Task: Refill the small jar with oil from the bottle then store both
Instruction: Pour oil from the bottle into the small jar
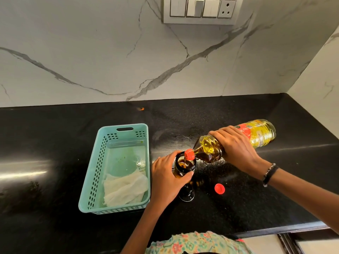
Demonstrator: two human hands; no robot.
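Note:
My right hand (236, 149) grips a clear plastic oil bottle (260, 132) round its middle. The bottle is tipped almost flat, its red neck (189, 154) down over the mouth of a small dark amber jar (184, 166). Yellow oil fills the bottle's lower side and reaches the neck. My left hand (167, 178) is wrapped round the jar's side and holds it above the black counter (55, 171). A red bottle cap (219, 188) lies on the counter just right of the jar. Below the jar stands a dark round thing (187, 194), perhaps its lid.
A teal plastic basket (95, 173) with a white cloth (124, 189) inside stands on the counter left of my left hand. A marble wall with a switch panel (201, 10) rises behind. The counter's front edge runs at the lower right.

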